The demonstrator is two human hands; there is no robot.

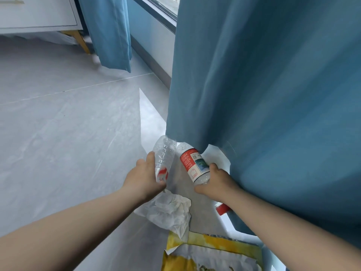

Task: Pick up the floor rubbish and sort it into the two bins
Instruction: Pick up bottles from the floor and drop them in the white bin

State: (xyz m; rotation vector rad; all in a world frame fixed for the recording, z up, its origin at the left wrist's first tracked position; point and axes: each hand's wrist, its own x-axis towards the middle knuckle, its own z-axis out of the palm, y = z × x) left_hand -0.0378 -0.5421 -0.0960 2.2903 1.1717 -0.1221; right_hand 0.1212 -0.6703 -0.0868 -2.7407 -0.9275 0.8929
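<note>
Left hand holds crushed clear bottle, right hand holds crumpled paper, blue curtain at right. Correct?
No. In the head view the right hand holds a red-labelled bottle; the crumpled paper lies on the floor. Left hand, crushed clear bottle and blue curtain are as stated.

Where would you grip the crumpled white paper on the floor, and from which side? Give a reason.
Probably pinch a raised fold near the middle of the crumpled white paper, coming from above: it lies bunched on the floor, its ridges stand up, and its flat edges give little purchase.
</note>
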